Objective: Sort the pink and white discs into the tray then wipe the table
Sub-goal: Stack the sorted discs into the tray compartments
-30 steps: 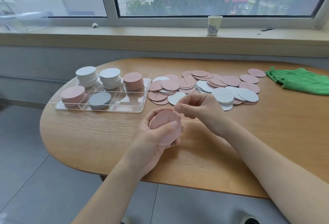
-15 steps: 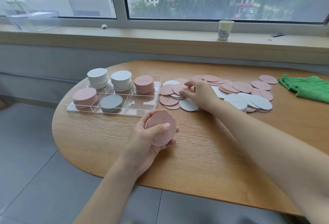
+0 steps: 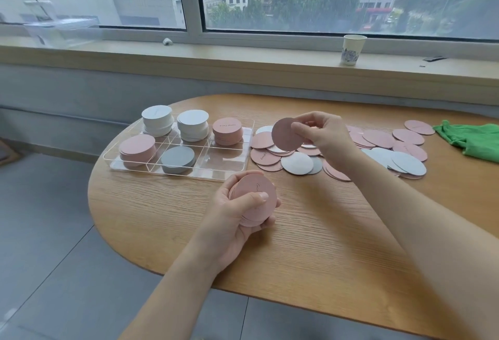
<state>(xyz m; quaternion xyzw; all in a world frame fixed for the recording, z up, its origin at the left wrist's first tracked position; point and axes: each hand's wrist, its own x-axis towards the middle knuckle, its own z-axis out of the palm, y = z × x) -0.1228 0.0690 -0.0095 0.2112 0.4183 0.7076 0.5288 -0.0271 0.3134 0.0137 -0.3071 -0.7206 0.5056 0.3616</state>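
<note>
My left hand (image 3: 237,215) grips a stack of pink discs (image 3: 256,199) just above the table's near side. My right hand (image 3: 324,137) pinches a single pink disc (image 3: 286,134), raised on edge above the loose pile of pink and white discs (image 3: 378,150) spread across the table. The clear tray (image 3: 232,169) at the left holds two white stacks (image 3: 158,120) at the back, a pink stack (image 3: 226,131) beside them, another pink stack (image 3: 137,147) and a grey-white stack (image 3: 178,158) in front. Its front right compartment holds nothing.
A green cloth (image 3: 469,137) lies bunched at the table's right end. The wooden table (image 3: 310,245) has a rounded left edge. A paper cup (image 3: 352,49) stands on the window sill behind.
My right hand went out to the loose pile, picked up one pink disc and lifted it. My left hand kept its stack and stayed in place.
</note>
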